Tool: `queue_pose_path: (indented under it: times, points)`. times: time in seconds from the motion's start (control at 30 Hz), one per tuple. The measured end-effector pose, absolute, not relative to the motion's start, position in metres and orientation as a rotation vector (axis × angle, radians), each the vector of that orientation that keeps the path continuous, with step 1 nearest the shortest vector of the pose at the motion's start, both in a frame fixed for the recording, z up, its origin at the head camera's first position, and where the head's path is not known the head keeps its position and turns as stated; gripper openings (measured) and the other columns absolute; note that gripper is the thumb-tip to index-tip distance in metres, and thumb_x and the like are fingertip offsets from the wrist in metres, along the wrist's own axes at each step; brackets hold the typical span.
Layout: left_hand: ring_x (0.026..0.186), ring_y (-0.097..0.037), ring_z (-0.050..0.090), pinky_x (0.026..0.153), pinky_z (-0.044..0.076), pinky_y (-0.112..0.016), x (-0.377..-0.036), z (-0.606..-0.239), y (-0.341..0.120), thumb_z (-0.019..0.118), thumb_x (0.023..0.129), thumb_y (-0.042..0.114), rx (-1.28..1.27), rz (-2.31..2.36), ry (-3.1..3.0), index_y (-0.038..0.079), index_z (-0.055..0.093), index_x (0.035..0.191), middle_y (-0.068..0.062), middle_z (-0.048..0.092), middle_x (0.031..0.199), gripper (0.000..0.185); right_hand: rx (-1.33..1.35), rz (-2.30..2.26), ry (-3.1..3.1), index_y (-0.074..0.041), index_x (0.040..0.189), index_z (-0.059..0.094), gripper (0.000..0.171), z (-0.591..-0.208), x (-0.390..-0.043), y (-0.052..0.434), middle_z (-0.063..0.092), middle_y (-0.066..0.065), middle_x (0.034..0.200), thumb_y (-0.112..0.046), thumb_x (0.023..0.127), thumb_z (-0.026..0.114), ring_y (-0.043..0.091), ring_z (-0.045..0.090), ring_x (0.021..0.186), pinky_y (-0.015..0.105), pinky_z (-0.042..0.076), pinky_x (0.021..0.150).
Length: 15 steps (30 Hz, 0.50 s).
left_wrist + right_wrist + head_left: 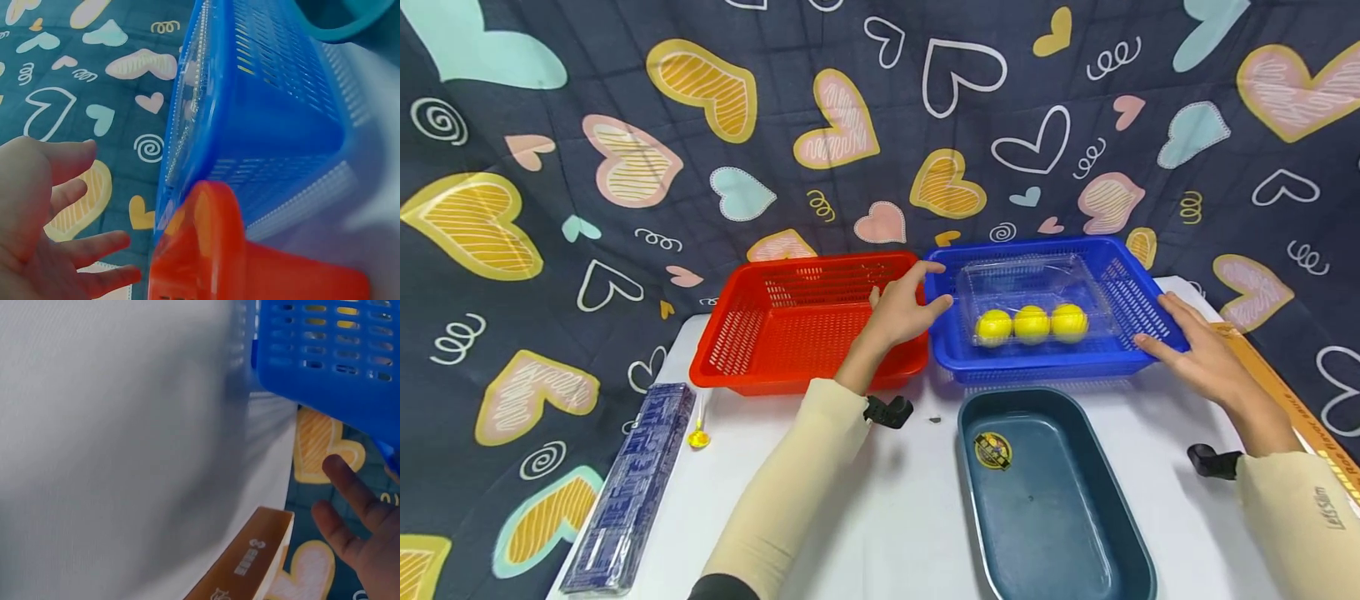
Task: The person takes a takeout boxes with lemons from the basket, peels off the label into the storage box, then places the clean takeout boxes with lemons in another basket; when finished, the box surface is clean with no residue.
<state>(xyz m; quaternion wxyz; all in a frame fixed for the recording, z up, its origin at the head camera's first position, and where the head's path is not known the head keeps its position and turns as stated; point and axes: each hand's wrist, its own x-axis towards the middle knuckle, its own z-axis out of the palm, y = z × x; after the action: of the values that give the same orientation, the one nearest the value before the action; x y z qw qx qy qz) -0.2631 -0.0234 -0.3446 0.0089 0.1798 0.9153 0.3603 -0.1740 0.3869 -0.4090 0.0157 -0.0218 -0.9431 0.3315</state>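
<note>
A blue basket (1037, 367) holds a clear plastic box (1030, 275) with three yellow balls (1032, 323) inside. My left hand (901, 310) hangs over the right end of a red basket (808, 385), fingers spread and pointing at the blue basket's left rim. The left wrist view shows this left hand (56, 231) apart from both baskets, holding nothing. At the blue basket's right end is my right hand (1206, 354), its thumb and fingertips at the rim. In the right wrist view, two extended fingers of the right hand (381, 550) stand clear of the basket wall.
A dark teal tray (1037, 517) with a round sticker lies in front of the blue basket. On the left are a long blue-wrapped package (632, 492) and a small yellow item (697, 437). An orange-brown box (1292, 396) lies along the right edge. A heart-patterned cloth (850, 92) hangs behind.
</note>
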Motion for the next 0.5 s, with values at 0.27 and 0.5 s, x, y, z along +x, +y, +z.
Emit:
queue_pose_path:
  times: [0.27,0.5]
  points:
    - [0.142,-0.034,0.047,0.121,0.007,-0.072,-0.245,-0.35,-0.046,0.063,0.098,0.037,0.526,1.194,2.907,0.028,0.049,0.147,0.002,0.053,0.153,0.051,-0.102,1.055,-2.921,-0.003,0.162,0.003,0.084,-0.402,-0.176,0.39,-0.008,0.025,0.169,-0.049,0.104,0.043,0.059,-0.001,0.151,0.08,0.004,0.115]
    - [0.142,-0.035,0.044,0.121,0.008,-0.07,-0.237,-0.355,-0.066,0.063,0.097,0.037,0.497,1.201,2.976,0.029,0.052,0.145,0.002,0.053,0.153,0.049,-0.147,0.849,-2.972,0.007,0.159,0.012,0.081,-0.387,-0.181,0.388,0.006,0.037,0.163,-0.051,0.106,0.035,0.069,0.009,0.143,0.084,0.006,0.107]
